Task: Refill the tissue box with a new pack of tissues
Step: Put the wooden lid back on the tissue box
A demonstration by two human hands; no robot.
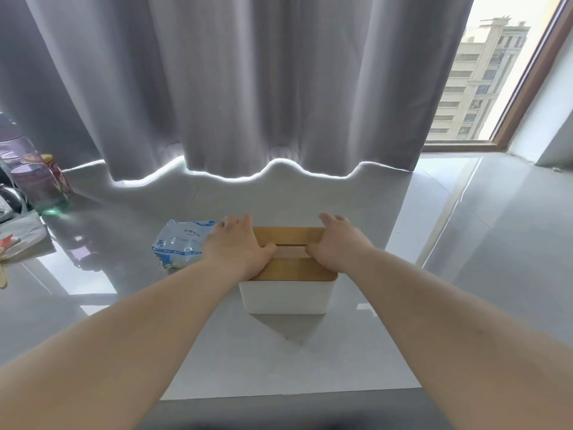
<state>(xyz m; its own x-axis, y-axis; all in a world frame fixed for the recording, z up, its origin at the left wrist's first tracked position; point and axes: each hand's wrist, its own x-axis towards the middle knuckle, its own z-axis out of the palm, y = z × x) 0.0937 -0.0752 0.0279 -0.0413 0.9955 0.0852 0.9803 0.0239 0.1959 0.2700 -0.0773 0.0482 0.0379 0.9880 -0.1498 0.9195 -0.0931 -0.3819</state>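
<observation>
On grey counter, dead ahead: tissue box, wooden lid on, long axis left-right. left hand and right hand clamp lid ends, apart. Thumbs in slot, I think. tissue pack just left, nearer left hand.

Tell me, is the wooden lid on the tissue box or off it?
On. The wooden lid sits flat on the white tissue box, with the left hand and right hand at its ends.
</observation>
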